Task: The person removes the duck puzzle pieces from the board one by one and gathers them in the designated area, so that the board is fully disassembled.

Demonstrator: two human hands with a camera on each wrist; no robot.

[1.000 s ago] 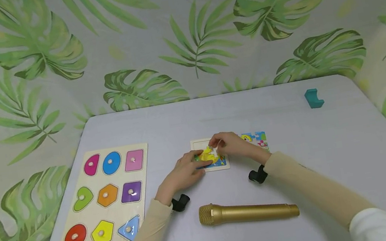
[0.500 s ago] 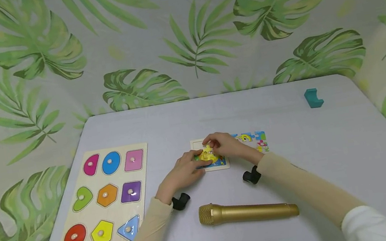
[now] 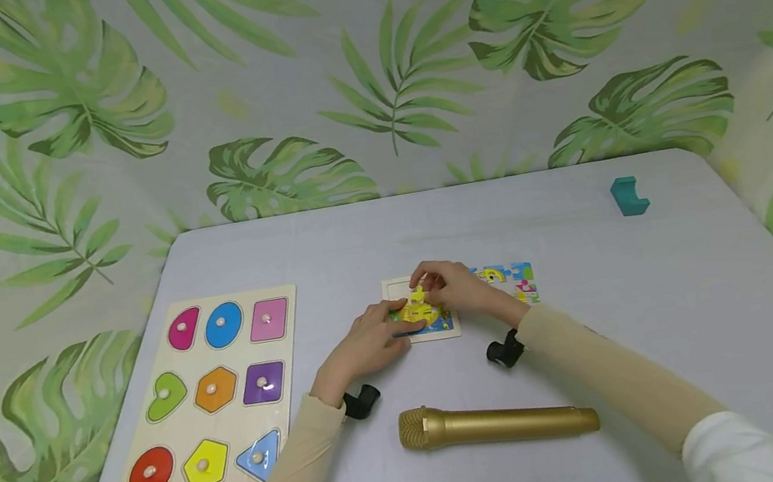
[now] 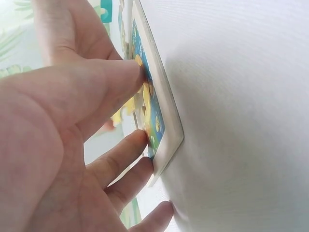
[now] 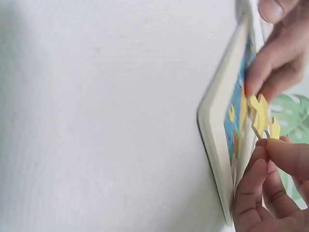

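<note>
A small framed jigsaw puzzle (image 3: 447,334) with a yellow and blue picture lies mid-table. My left hand (image 3: 370,342) rests at its left side; in the left wrist view the thumb (image 4: 123,77) and two fingertips press on the picture, while another finger sits off the board by the corner. Between thumb and fingertips my right hand (image 3: 456,285) pinches a yellow puzzle piece (image 5: 260,115), tilted up over the upper part of the puzzle. The curled right fingers (image 5: 248,193) are right at the frame's edge. The two hands partly cover the picture.
Loose puzzle pieces (image 3: 523,273) lie beyond the right wrist. A gold microphone (image 3: 499,423) lies in front of the hands. At left is a wooden knob-shape board (image 3: 192,428); a teal block (image 3: 628,198) sits at the back right.
My right hand has shifted slightly left over the puzzle and turned, so the yellow piece now shows standing up from the picture. My left hand has stayed where it was.
</note>
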